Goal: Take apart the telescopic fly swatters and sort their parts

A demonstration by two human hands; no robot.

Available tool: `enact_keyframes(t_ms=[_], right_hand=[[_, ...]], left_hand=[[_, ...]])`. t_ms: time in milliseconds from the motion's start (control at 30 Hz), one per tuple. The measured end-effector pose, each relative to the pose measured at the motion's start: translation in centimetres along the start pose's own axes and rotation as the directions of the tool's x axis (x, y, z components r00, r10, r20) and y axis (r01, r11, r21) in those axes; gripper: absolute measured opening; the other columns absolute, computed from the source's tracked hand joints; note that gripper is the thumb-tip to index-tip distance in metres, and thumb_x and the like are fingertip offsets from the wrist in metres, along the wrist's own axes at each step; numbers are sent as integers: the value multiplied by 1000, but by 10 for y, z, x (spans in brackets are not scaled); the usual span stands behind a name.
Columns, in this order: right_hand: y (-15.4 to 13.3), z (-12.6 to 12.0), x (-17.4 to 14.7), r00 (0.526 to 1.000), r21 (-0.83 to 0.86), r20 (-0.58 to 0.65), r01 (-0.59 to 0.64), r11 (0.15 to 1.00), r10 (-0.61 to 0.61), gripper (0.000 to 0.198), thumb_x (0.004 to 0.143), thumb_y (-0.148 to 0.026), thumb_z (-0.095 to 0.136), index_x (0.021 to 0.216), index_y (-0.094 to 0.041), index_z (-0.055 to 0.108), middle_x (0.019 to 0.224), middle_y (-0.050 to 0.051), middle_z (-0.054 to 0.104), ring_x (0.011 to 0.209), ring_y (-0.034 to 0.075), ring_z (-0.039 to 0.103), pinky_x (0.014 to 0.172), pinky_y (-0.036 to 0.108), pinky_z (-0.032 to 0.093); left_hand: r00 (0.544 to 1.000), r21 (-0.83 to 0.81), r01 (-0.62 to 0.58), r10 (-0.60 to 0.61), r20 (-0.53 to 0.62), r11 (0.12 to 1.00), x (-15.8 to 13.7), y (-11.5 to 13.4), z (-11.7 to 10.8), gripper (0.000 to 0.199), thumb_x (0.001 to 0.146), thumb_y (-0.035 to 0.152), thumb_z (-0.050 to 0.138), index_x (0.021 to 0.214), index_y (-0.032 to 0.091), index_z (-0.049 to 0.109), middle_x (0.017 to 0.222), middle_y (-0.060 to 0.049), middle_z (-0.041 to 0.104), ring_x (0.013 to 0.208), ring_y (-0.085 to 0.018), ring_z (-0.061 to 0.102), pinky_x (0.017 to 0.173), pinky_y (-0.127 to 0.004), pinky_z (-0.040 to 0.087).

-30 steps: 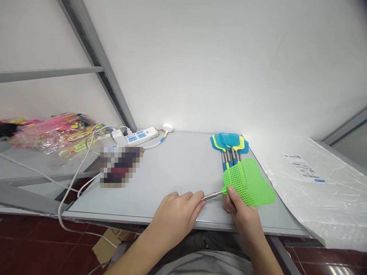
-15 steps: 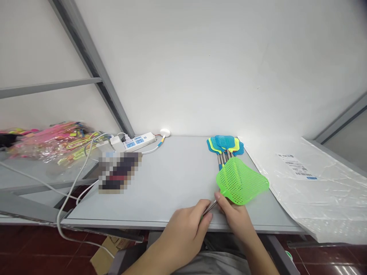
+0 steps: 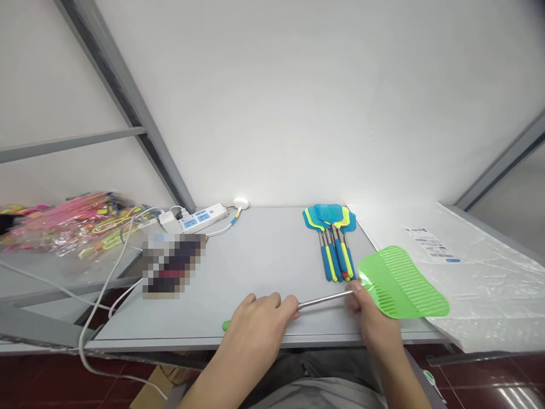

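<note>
A green fly swatter (image 3: 402, 281) with a telescopic metal shaft lies crosswise between my hands over the front of the table. My left hand (image 3: 266, 324) is wrapped round its green handle, whose end sticks out to the left. At the neck just below the swatter's head, my right hand (image 3: 374, 318) pinches the shaft; it is slightly blurred. Beyond my hands rests a bundle of several fly swatters (image 3: 334, 250) with blue and yellow heads and handles, heads toward the wall. Their shafts are short.
On the grey table (image 3: 255, 255) stand a power strip (image 3: 204, 218) with plugs and a pixelated object (image 3: 174, 267) at left. A white cable (image 3: 85, 335) hangs over the edge. Bagged colourful items (image 3: 72, 221) lie on the left shelf. White plastic packaging (image 3: 481, 284) covers the right side.
My hands have moved apart, and more of the green swatter's metal shaft shows between them. Its head has swung to the right, uncovering the handles of the bundle.
</note>
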State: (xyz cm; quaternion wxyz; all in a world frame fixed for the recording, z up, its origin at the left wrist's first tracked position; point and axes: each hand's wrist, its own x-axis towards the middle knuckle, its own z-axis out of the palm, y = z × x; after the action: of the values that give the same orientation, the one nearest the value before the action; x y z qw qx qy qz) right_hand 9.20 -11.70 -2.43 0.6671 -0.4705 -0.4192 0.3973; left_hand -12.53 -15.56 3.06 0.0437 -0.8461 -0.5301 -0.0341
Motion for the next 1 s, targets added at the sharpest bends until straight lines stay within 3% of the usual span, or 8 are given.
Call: enact_keyframes(t_ms=[233,367,467,600,667,800,900,1000], right_hand=[[-28,-37,24,994,262,-16,-103,960,111,43,79,-37,71,57,-22,37,55,-8,28,50,10,28,48,26,29],[-17,-14,3,972,112,166,-185,976,166,37,84,-45,65,63,-21,45,55,-7,32,51,10,29,49,25,28],[-14,16,-22,909,-110,378,-142,984,174,41,89,-45,58,61,-20,44,57,-5,35,55,11,32,52,25,28],[-20,37,-37,811,-194,569,-28,981,136,47,92,-44,53,54,-20,39,55,-4,30,56,11,28,53,26,27],[-21,31,-33,819,-229,553,-23,973,150,49,93,-46,51,54,-20,37,55,-4,28,56,11,26,53,26,26],[-16,-5,-10,909,-235,369,-113,965,196,51,90,-52,54,55,-21,34,56,-4,29,55,11,25,52,28,24],[-17,-31,8,967,-78,209,-135,988,148,51,89,-48,58,55,-22,31,56,-5,25,55,12,26,52,28,24],[-23,-40,20,977,53,168,-144,988,133,51,86,-44,65,53,-22,33,56,-6,24,54,11,27,52,28,26]], left_hand=[[985,74,-40,52,-165,996,-3,-13,-2,14,99,23,43,89,25,53,72,2,57,61,-20,52,60,-33,24],[950,102,-69,97,-297,992,-6,-6,1,12,99,25,45,94,24,55,70,1,54,61,-19,50,60,-34,25],[935,86,-129,150,-321,988,-6,5,5,8,98,25,48,99,24,56,70,1,53,62,-19,49,60,-35,25],[917,91,-173,194,-348,981,-2,12,11,9,96,22,49,102,23,57,69,1,53,62,-19,48,59,-35,24],[903,110,-194,221,-367,975,2,6,13,10,98,28,49,99,22,57,68,1,53,62,-18,48,59,-35,25],[865,183,-185,248,-435,966,7,-25,18,22,99,34,47,83,21,56,65,1,52,60,-16,47,60,-34,26],[824,258,-148,264,-502,955,5,-55,20,29,99,34,48,75,19,54,62,1,52,59,-15,45,61,-32,27],[812,292,-113,258,-524,950,0,-70,16,29,99,35,49,75,19,56,61,1,52,59,-15,44,62,-32,28]])
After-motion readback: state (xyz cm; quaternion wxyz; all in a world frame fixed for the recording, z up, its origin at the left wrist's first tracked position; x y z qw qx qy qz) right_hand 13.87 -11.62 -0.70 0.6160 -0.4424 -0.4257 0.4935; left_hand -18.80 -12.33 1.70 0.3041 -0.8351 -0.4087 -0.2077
